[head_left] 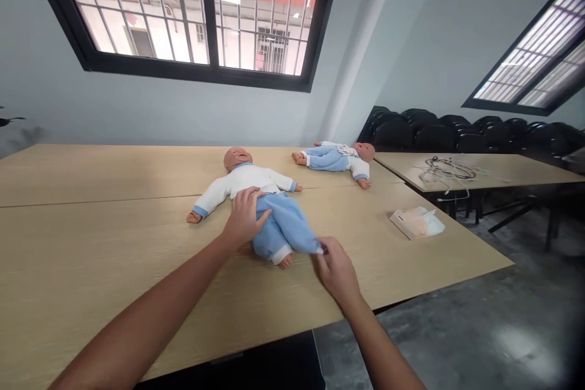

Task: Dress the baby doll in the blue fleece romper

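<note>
Doll [249, 186] lies on its back at centre frame on the light wooden counter [91, 244], head toward the window, arms flung out to either side; white top is on and sits smooth over the chest; blue trousers [281, 225] cover both legs, one bare foot showing at the lower cuff near centre.

Left hand [244, 216] rests fingers-spread on the waistband, palm down, pressing at the doll's hip; thumb lies over the blue fabric. Right hand [336, 268], lower centre-right, is pinching the end of the far trouser leg between thumb and fingertips, the cloth pulled taut toward the counter's near edge; that foot is hidden, so I cannot tell whether it sits inside the cuff.

Judgement on progress: the work in hand looks to be the trousers; whether they go on or come off cannot be read from this one view. Top half appears finished; the waistband sits at the waist; what looks left is only the leg under the right hand.

Elsewhere: a second doll [338, 158], same white and blue outfit, lies at upper centre-right, well apart from the hands; a pack of wipes [417, 222] at right on the counter; a tangle of cables [445, 170] on the neighbouring counter beyond; stacked dark chairs [457, 131] along the right wall.
</note>
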